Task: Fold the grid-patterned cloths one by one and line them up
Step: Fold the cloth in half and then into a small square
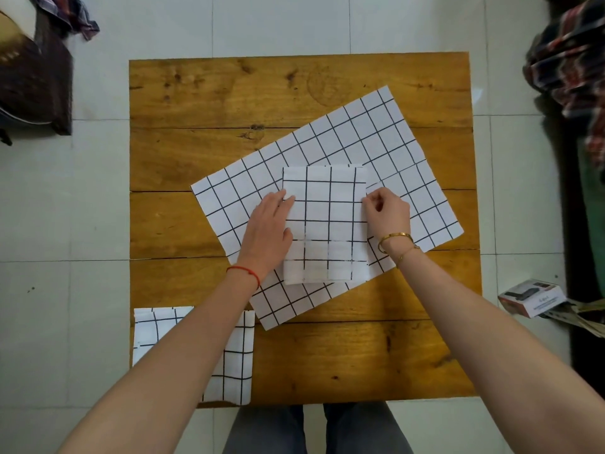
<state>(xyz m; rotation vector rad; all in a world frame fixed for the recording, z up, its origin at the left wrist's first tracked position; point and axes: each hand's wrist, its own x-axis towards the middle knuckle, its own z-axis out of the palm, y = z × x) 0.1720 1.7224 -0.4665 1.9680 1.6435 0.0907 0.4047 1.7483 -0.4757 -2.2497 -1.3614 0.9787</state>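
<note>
A folded white cloth with a black grid [327, 221] lies in the middle of the wooden table [203, 103], on top of a larger unfolded grid cloth [370, 142] spread at an angle. My left hand [266, 229] lies flat on the folded cloth's left edge, fingers straight. My right hand [388, 213] pinches the folded cloth's right edge between thumb and fingers. Another folded grid cloth [235, 362] sits at the table's near left corner, partly hidden under my left forearm.
The table stands on a pale tiled floor [98, 224]. A dark basket [36, 77] is at the far left. Plaid clothes [569, 60] hang at the right. A small printed box [532, 298] lies on the floor by the table's right side.
</note>
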